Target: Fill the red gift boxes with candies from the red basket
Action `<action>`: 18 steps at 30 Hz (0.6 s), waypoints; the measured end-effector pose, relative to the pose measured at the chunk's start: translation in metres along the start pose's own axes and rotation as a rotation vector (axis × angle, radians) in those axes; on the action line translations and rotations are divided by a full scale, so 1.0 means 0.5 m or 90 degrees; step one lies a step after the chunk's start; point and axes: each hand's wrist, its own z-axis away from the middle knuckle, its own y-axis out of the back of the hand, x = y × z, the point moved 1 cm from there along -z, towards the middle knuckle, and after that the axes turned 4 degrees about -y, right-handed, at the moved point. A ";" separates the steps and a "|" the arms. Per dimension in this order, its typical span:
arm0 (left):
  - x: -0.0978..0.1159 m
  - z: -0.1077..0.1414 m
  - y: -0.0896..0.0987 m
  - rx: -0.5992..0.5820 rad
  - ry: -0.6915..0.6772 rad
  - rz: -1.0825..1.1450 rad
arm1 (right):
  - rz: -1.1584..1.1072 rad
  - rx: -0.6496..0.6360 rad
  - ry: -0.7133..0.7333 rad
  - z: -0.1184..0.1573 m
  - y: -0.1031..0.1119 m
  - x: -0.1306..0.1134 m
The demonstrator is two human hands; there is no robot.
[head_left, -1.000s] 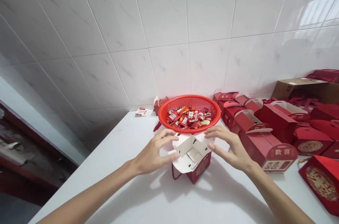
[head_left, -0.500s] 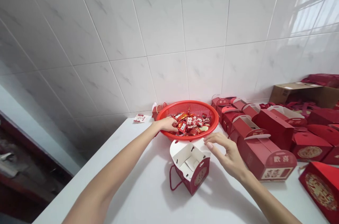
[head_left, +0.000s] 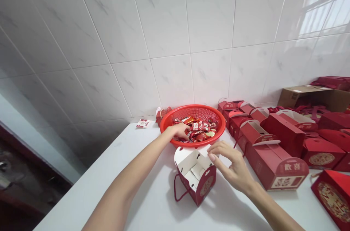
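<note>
My left hand (head_left: 181, 131) reaches into the red plastic basket (head_left: 165, 132), its fingers parted and bent down over the wrapped candies (head_left: 201, 126). Its fingertips touch candies, and no candy is clearly gripped. In front of the basket stands a small dark-red gift box (head_left: 201, 191), open at the top with white inside walls. A cord handle (head_left: 176, 189) hangs from its left side. My right hand (head_left: 228, 163) holds this box by its right-hand flap, thumb and fingers on the edge. A pale piece (head_left: 197, 170) shows at the bottom of the box.
Rows of red gift boxes (head_left: 276, 161) fill the right side of the white table (head_left: 153, 187). Behind them is an opened brown carton (head_left: 296, 92). A printed card (head_left: 144, 123) and a small red packet (head_left: 162, 114) lie left of the basket, by the tiled wall (head_left: 175, 78).
My left hand has shifted right, further over the candies in the basket. The right hand stays at the box's flap, and the box has barely moved.
</note>
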 end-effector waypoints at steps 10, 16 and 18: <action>0.001 0.011 -0.001 0.171 -0.035 0.147 | 0.017 0.003 -0.006 0.004 -0.004 0.006; -0.010 -0.008 -0.003 0.232 -0.032 0.250 | 0.028 0.003 -0.009 0.003 -0.003 0.007; -0.012 -0.011 -0.003 0.239 -0.028 0.268 | 0.033 0.001 -0.012 0.003 -0.003 0.009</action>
